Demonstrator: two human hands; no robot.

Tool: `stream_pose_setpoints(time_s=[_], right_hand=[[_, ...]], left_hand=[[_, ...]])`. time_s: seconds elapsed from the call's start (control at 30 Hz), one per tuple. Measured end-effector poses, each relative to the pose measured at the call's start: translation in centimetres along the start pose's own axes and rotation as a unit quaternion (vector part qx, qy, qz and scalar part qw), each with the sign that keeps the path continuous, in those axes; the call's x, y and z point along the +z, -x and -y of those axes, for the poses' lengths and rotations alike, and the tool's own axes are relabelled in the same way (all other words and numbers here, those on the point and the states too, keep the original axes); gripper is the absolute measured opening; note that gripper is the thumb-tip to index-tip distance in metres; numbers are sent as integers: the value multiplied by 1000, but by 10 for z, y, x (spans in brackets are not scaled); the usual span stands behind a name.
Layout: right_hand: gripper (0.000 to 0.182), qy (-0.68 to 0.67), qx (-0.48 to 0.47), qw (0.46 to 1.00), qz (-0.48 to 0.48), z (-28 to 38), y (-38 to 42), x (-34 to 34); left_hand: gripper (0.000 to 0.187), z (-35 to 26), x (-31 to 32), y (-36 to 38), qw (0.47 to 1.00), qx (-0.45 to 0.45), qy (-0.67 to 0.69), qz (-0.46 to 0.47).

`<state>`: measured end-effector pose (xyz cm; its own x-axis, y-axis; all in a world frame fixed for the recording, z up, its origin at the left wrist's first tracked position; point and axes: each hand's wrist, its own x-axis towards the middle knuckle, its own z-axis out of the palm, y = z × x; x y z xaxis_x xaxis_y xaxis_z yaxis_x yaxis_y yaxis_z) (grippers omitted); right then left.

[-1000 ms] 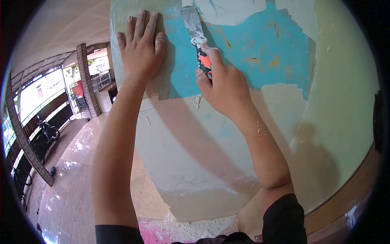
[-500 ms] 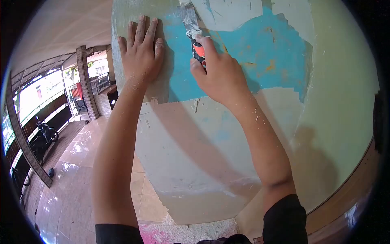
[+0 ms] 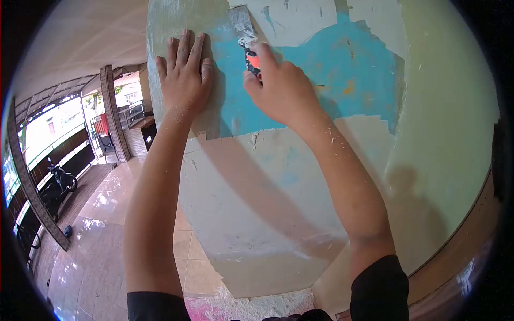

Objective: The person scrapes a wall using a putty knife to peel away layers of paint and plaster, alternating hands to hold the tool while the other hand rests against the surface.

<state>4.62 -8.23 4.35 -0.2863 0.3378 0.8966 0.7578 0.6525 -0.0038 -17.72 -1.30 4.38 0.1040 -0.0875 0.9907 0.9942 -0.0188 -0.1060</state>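
Around the scraper [image 3: 251,55], the right hand [image 3: 285,92] is closed on the handle; the blade points up at the upper edge of the blue patch [image 3: 369,64]. Left hand [image 3: 183,83]: flat, fingers spread, on the wall [image 3: 450,107] beside it.

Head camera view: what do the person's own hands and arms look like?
The left hand and right hand are bare, with no gloves, rings or watch visible. Pale flecks dot both wrists, and chalky residue marks the left fingers. The sleeves are short black fabric.
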Motion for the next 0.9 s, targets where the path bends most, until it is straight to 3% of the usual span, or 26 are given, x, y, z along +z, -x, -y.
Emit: stream_pose_setpoints(time_s=[0.13,0.5,0.9], right_hand=[[55,8,2,1000,-7,-4,14,4],[58,32,38,993,111,-21,59,-4],[59,28,30,994,101,-25,72,-30]], left_hand=[[58,-2,-3,4,1000,0,-4,9],[60,-3,-11,22,999,0,-4,42],[69,-21,-33,55,994,-20,-13,109]])
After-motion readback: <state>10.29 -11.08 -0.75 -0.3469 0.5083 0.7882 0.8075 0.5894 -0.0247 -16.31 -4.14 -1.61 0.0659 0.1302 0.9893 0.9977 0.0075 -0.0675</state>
